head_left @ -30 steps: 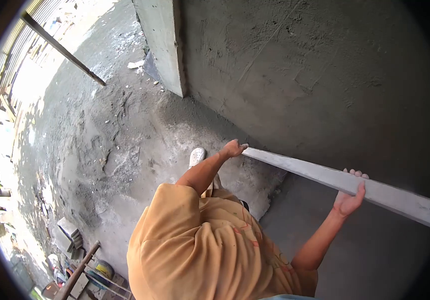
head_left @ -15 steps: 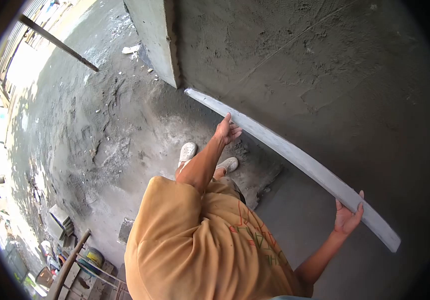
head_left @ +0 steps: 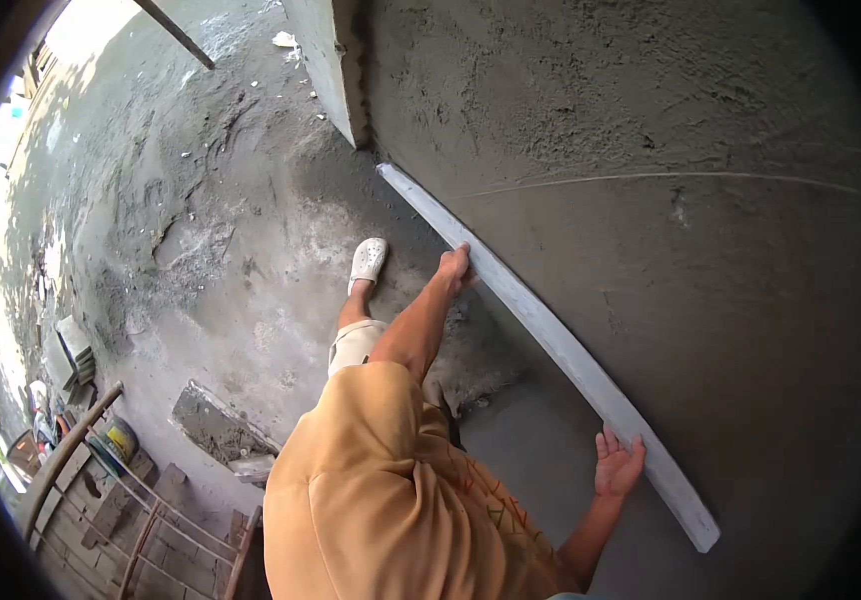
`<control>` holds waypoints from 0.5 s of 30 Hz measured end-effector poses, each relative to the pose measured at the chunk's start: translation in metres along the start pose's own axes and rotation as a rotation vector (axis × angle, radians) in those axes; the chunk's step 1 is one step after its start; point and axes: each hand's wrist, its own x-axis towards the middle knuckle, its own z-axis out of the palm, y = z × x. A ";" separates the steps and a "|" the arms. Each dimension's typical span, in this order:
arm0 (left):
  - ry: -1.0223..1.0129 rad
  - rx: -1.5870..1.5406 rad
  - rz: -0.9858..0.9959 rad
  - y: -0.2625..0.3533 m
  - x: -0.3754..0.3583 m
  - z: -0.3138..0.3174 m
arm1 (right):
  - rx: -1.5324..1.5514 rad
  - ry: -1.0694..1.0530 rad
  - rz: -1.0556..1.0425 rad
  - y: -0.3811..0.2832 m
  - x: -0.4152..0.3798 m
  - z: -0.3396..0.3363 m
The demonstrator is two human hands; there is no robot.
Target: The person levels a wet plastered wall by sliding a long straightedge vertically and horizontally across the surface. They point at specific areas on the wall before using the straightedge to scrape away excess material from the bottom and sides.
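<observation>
A long pale straightedge (head_left: 556, 335) lies slantwise along the grey plastered wall (head_left: 651, 255). Its upper end is close to the wall corner, its other end low on the right. My left hand (head_left: 457, 265) grips its lower edge nearer the upper end, thumb on the face and the other fingers mostly hidden. Toward the other end, my right hand (head_left: 619, 468) holds the same edge, palm turned up and thumb against the bar. Some of its fingertips are hard to make out. A thin curved line (head_left: 691, 176) crosses the plaster above the straightedge.
A projecting wall edge (head_left: 336, 75) stands by the bar's upper end. A mortar-smeared tray (head_left: 219, 428) lies on the rough floor (head_left: 261, 300). Lower left are a wooden frame with rods (head_left: 151, 520) and a bucket (head_left: 121, 438). A pole (head_left: 176, 35) slants at the top.
The straightedge now slants more steeply in view, its lower end further down and left. My right hand has shifted left with it. My view has turned, and more of the tray shows.
</observation>
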 end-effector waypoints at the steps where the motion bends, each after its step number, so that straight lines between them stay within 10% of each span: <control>1: 0.017 0.015 0.020 0.006 0.014 0.005 | 0.043 0.009 0.023 0.003 0.011 0.005; 15: 0.110 0.103 -0.127 0.061 0.062 -0.023 | -0.088 0.119 0.104 0.022 0.013 0.129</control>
